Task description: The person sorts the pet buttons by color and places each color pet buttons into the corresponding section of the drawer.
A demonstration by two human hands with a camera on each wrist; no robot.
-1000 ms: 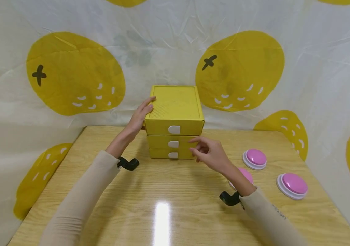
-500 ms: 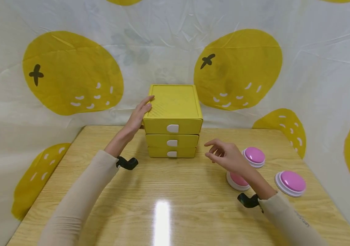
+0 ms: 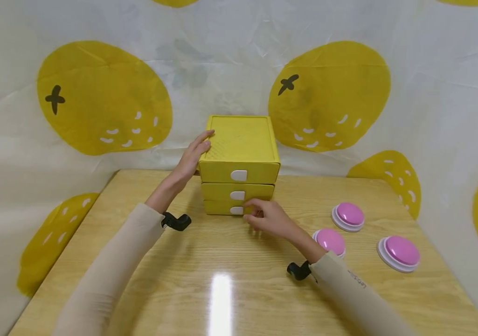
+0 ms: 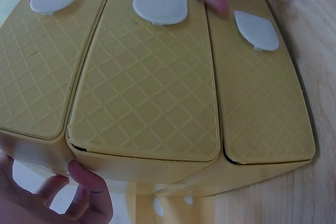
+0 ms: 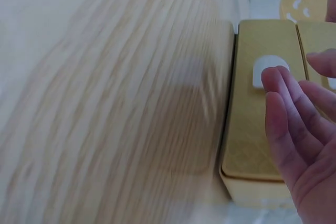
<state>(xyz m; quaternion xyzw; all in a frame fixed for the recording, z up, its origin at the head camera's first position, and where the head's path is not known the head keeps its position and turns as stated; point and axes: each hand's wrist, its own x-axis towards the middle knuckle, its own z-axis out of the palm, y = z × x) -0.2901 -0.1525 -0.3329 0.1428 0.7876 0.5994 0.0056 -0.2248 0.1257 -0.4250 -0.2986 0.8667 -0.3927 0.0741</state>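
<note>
A yellow cabinet (image 3: 239,140) of three stacked drawers, each with a white tab handle, stands at the back of the table; all three drawers look closed. My left hand (image 3: 189,161) rests against its left side, fingertips over the top edge; the left wrist view shows this hand (image 4: 58,195) along the cabinet's side. Just in front of the bottom drawer's white handle (image 3: 236,210) is my right hand (image 3: 270,218), fingers bent and apart. In the right wrist view its fingers (image 5: 286,108) overlap the bottom handle (image 5: 269,66); whether they touch it I cannot tell.
Three pink push buttons with white bases, a near one (image 3: 331,241), a back one (image 3: 349,215) and a right one (image 3: 400,252), sit on the wooden table (image 3: 180,289) right of the cabinet. Behind hangs a white curtain (image 3: 222,56) with yellow fruit prints.
My right hand swung right, away from the middle drawer's front, then came back left and lower to the bottom drawer. My left hand has stayed on the cabinet's side.
</note>
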